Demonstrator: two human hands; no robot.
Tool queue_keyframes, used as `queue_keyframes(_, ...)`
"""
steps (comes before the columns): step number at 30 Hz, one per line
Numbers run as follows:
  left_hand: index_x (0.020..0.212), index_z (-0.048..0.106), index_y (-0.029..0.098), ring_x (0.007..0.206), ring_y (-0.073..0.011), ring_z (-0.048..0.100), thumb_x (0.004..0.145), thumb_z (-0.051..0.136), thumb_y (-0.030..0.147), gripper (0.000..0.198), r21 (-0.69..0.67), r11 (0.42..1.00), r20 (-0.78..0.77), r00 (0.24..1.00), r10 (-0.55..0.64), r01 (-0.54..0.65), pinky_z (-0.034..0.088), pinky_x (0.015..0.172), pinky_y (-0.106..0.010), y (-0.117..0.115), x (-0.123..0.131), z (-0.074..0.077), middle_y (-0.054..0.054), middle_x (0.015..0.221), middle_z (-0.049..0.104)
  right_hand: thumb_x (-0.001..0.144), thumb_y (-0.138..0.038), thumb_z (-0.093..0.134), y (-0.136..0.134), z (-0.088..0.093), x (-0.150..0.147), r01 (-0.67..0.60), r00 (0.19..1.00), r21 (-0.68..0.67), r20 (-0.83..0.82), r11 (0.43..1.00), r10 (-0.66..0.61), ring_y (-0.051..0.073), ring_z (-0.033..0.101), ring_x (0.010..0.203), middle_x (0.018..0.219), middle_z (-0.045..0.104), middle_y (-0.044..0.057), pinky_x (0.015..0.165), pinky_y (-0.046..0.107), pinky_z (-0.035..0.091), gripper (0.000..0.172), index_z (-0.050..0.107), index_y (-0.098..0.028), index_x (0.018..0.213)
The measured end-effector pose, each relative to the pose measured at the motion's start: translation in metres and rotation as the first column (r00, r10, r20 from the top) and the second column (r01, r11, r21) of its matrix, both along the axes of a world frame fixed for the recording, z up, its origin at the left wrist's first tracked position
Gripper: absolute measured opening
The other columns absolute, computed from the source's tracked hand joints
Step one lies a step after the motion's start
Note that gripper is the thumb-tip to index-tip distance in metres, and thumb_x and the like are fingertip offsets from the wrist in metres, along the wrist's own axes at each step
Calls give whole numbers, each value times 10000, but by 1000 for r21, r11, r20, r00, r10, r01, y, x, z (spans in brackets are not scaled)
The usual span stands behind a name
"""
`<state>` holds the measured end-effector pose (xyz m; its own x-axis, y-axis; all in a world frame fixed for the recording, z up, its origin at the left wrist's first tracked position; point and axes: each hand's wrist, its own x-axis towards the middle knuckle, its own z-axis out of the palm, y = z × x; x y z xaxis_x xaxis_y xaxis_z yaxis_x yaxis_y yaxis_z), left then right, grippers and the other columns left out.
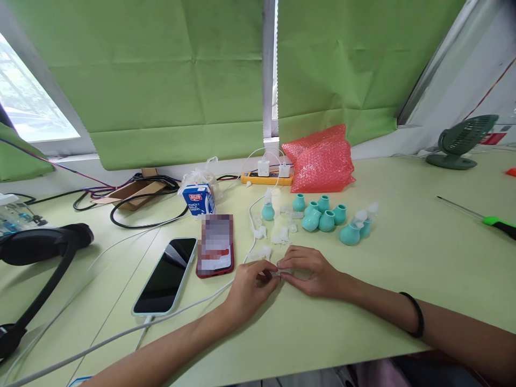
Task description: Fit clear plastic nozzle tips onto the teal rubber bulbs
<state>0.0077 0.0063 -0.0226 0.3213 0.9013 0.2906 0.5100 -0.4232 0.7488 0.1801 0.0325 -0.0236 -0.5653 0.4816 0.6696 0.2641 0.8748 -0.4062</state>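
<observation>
Close over the table (314,328), my left hand (252,285) and my right hand (312,271) meet fingertip to fingertip. Both pinch a small translucent whitish piece (278,273), mostly covered by the fingers, so its kind is unclear. Just beyond lie similar white scraps (281,235) and a torn white piece (260,253). Several small teal vases (326,220) cluster behind my right hand. One teal vase (268,211) stands apart with a whitish piece in its mouth; another teal vase (350,234) at the right also has whitish material on top.
Left of my hands are a red-cased phone (215,247), a charging phone (165,277) and a white cable (189,307). A milk carton (199,200), power strip (252,178) and red bubble wrap (322,164) stand behind. A headset (60,252), screwdriver (479,216) and fan (463,140) flank the sides.
</observation>
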Motion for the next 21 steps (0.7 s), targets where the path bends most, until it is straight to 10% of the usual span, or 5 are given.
queue_keyframes(21,734,573,149,561,-107,556,708,528,201,73,-3,1000,-35,999,-27,27,501,550,-206,0,0,1,-15,648,599,724,-141,557,1,2,0,-6,1000,3,6,1000,6,131,567,632,675,622,39,604,270,462,78,587,-172,789)
